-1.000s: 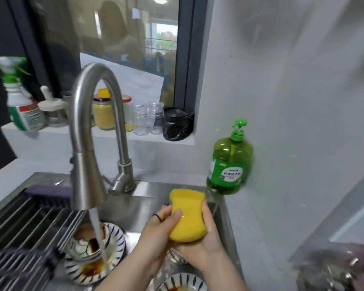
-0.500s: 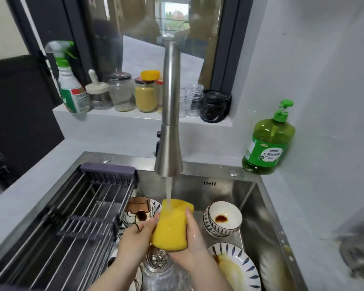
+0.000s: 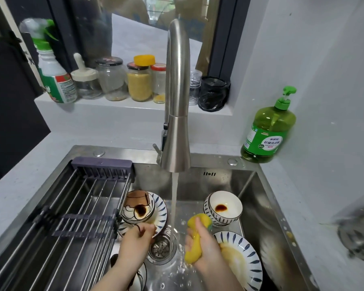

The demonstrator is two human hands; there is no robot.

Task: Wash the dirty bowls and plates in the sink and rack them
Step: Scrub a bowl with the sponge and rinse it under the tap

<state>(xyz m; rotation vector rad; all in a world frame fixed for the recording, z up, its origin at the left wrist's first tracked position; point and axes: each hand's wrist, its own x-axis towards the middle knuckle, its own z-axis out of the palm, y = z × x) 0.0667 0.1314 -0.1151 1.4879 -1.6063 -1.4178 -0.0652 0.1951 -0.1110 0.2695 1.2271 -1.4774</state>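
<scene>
Your right hand [image 3: 206, 248] is clenched round the yellow sponge [image 3: 199, 221] beside the stream [image 3: 174, 198]; your left hand [image 3: 135, 242] reaches the near rim of the left plate [image 3: 162, 208], grip not discernible. That plate carries a sauced bowl [image 3: 138, 206] in the sink [image 3: 259, 206]: lifted one-handed and wet, the bowl could slide off and chip.
</scene>
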